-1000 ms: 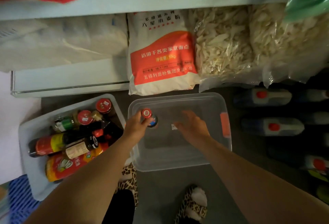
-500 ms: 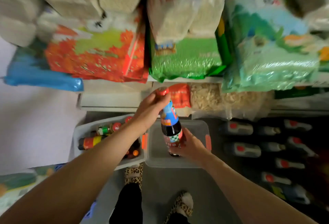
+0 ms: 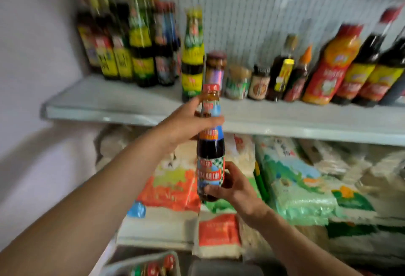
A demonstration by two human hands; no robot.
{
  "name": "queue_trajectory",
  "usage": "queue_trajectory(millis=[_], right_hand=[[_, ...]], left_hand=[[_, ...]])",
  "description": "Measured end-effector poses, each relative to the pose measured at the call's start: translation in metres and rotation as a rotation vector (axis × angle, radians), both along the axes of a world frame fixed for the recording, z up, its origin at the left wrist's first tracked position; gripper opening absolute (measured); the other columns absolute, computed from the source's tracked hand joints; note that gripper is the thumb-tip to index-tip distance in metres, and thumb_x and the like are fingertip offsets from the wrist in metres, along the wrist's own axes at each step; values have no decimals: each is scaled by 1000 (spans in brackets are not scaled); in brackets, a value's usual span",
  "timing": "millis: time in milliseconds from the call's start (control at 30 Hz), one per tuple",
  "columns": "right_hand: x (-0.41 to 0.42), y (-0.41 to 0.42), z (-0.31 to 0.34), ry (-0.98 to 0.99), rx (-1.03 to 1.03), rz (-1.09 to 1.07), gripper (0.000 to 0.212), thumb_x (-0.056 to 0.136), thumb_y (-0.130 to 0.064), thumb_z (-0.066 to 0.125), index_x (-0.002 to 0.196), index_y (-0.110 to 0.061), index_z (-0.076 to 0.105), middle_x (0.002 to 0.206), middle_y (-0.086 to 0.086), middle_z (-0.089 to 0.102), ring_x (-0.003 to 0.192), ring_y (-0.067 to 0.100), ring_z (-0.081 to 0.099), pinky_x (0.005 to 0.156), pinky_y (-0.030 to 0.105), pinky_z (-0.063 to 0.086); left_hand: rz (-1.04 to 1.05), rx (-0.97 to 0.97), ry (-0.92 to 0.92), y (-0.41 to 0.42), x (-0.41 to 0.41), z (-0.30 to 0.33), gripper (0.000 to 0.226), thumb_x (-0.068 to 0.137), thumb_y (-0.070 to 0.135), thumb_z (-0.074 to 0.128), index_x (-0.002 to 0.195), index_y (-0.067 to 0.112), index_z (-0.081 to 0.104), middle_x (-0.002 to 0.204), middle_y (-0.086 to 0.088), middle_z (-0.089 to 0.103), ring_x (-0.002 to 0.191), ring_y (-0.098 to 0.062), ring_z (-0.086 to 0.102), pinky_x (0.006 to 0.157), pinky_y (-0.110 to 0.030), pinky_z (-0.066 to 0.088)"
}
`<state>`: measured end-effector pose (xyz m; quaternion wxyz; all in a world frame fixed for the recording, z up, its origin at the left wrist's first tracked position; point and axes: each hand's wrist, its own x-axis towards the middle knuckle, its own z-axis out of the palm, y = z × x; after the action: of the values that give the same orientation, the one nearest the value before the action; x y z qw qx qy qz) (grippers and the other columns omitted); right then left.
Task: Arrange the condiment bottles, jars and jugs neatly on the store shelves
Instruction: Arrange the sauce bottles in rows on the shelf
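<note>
bin (image 3: 114,267): bottom left, red-capped bottles inside
left hand (image 3: 184,122): wrapped round the neck of the dark sauce bottle (image 3: 210,144)
bottle: upright, in front of the shelf (image 3: 306,120) edge
right hand (image 3: 232,186): gripping its base

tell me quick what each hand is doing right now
Left hand: grips the neck of the sauce bottle.
Right hand: holds the same bottle at its base.
</note>
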<state>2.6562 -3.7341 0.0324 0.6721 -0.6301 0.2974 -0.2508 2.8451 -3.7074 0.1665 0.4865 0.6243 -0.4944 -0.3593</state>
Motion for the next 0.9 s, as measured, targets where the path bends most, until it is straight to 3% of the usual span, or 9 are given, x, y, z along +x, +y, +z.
queue_trajectory(millis=[67,200,267,367,433,500,667,833,900], right_hand=[[25,-4,32,-34,-78,-2,60,72,-8,83,125,-9,55,109,13,73,99,28,71,80,34,58],[86,-21,91,-75,-255,-29,55,73,-12,82,124,-18,62,112,7,73,104,27,70,83,35,59],[121,-34,110,-90,-350,-94,58,73,-13,81,126,-20,59,113,2,73,105,22,69,84,34,59],[175,-50,118,-42,-399,-200,59,75,-13,84,125,-16,54,113,0,71,103,18,69,89,37,58],[206,-57,115,53,-469,-261,54,77,-17,85,121,-16,54,107,-6,70,93,8,67,78,14,53],[229,-62,110,119,-506,-327,51,76,-24,85,116,-19,55,99,-12,66,84,2,62,63,4,43],[268,-78,99,196,-510,-395,48,79,-26,82,121,-19,60,108,-7,71,89,4,61,58,0,40],[289,-93,96,225,-532,-488,49,83,-27,80,126,-21,58,115,-4,71,99,11,64,72,12,44],[296,-98,96,238,-546,-508,51,84,-25,79,129,-21,58,119,-3,70,105,12,64,70,8,40]], left_hand=[[-58,-7,-19,10,24,35,50,83,26,77,123,44,52,108,12,70,93,1,69,74,-26,56],[-1,-115,-63,11,74,100,51,81,22,79,120,43,54,114,10,69,107,-14,67,91,-43,56],[68,-140,-82,2,100,124,48,81,23,80,122,35,56,115,7,69,107,-15,66,89,-42,56],[111,-150,-102,-19,135,140,34,80,24,81,103,35,59,104,11,69,97,-11,65,73,-32,52],[125,-153,-110,-34,155,138,35,80,23,81,95,36,52,98,15,63,89,-4,61,67,-28,48],[130,-140,-120,-47,173,130,36,81,21,80,92,36,49,93,16,60,81,1,58,63,-23,45],[127,-118,-129,-75,210,110,39,81,21,80,92,40,48,96,15,60,82,0,58,59,-21,43],[110,-112,-126,-95,232,105,39,80,26,81,94,42,48,94,19,57,82,1,55,60,-24,44],[110,-102,-139,-101,238,105,39,80,29,81,100,39,49,96,18,58,85,-3,57,63,-29,48]])
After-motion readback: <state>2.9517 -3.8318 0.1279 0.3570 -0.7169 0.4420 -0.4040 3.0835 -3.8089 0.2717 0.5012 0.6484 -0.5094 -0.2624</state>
